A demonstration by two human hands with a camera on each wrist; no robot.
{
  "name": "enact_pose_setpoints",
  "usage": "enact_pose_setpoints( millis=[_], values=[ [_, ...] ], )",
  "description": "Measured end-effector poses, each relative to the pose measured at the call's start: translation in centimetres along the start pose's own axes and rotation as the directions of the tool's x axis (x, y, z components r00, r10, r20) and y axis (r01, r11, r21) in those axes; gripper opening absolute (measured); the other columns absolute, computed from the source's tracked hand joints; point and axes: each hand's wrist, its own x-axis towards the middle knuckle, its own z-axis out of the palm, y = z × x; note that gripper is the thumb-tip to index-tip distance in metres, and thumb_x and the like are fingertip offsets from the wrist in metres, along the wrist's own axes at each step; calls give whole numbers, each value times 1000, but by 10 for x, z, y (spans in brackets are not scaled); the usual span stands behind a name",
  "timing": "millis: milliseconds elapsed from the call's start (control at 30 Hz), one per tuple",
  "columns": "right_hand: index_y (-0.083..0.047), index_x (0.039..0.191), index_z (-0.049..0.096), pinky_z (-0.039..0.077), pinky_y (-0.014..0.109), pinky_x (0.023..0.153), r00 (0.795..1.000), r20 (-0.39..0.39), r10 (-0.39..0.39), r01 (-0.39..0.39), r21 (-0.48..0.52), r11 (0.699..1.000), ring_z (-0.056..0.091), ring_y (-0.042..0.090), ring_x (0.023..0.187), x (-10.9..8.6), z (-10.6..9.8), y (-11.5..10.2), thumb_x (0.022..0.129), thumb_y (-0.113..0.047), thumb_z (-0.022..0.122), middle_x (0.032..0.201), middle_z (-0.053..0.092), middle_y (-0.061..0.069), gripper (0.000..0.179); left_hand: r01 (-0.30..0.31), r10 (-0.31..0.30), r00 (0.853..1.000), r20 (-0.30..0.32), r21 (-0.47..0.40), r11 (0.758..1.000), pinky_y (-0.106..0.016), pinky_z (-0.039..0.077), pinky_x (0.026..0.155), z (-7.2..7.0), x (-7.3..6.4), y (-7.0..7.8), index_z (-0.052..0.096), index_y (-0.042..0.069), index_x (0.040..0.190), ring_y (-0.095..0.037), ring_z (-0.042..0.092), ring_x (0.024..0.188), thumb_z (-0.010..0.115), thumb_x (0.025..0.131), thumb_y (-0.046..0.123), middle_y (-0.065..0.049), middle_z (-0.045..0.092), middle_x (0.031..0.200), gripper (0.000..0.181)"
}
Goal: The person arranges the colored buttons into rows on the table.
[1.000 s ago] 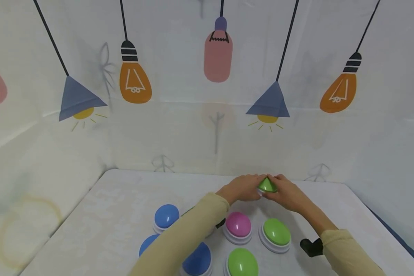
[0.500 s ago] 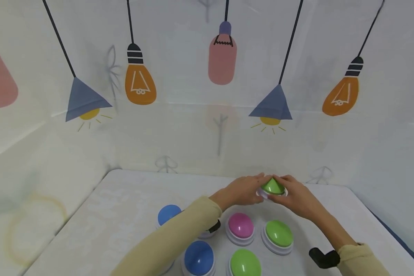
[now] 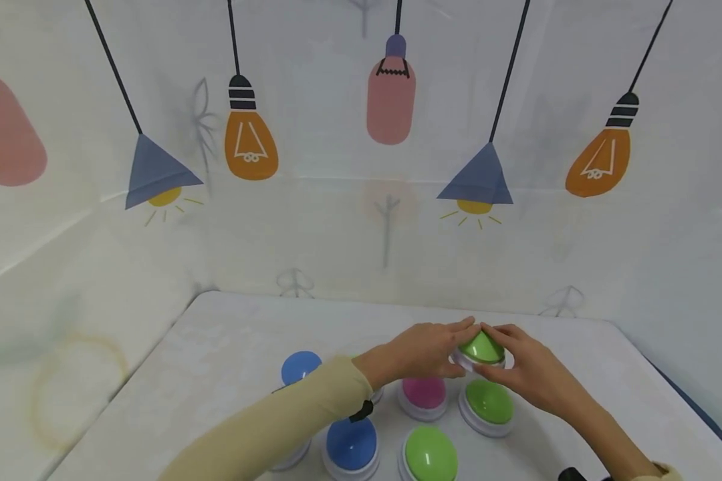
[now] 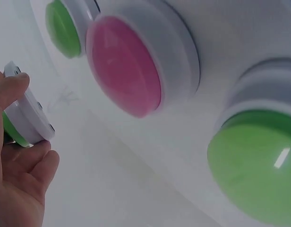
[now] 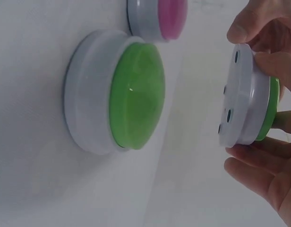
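Note:
Both hands hold a green dome push button (image 3: pixel 483 348) with a white round base, lifted above the table. My left hand (image 3: pixel 427 351) grips its left side, and my right hand (image 3: pixel 532 371) grips its right side with thumb and fingers. The right wrist view shows the tilted underside of the white base (image 5: pixel 240 94), with several small dark holes. Just below the hands stand a pink button (image 3: pixel 424 393) and another green button (image 3: pixel 489 401). Nearer is a further green button (image 3: pixel 431 454).
A blue button (image 3: pixel 351 444) stands at the front, with another blue button (image 3: pixel 301 366) behind the left sleeve (image 3: pixel 277 417). That sleeve partly hides other buttons. The white table (image 3: pixel 247 327) meets a wall sheet (image 3: pixel 337 234) printed with lamps.
Both hands have brought the held green button nearer to me and slightly right, toward the pink and green buttons. The head view has shifted slightly. The grip stays on.

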Motion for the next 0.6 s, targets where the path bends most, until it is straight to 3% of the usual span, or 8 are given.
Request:
enact_pose_setpoints(
  millis=[300,433,533,600],
  values=[
    [-16,130,53,52,31,70,996,-69,-60,56,-58,997,56,7,92,-28,4,-13,78,-52,66,115,54,-7,65,1,0,1000,-11,38,999,-12,49,72,5,-20,22,23,23,147,2,60,80,66,82,44,4,25,150,81],
    [-18,131,52,51,25,66,991,-103,-89,81,-74,994,55,3,89,-42,7,-19,77,-48,69,116,52,-11,64,21,-18,999,-47,62,998,-11,48,63,10,-32,36,23,24,147,-2,61,94,63,84,46,4,28,150,79],
    [-19,131,52,51,23,65,993,-97,-71,64,-73,995,55,0,87,-51,7,-22,76,-47,70,117,51,-12,64,25,-16,995,-94,90,996,-10,46,56,13,-39,46,25,24,147,-4,59,103,63,83,47,2,32,148,78],
    [-19,130,53,51,22,65,996,-80,-47,42,-66,997,54,-1,86,-57,7,-24,75,-48,70,117,50,-12,64,17,-6,993,-119,89,996,-11,46,58,14,-42,52,27,24,146,-5,58,107,64,83,47,1,34,147,77]
  ],
)
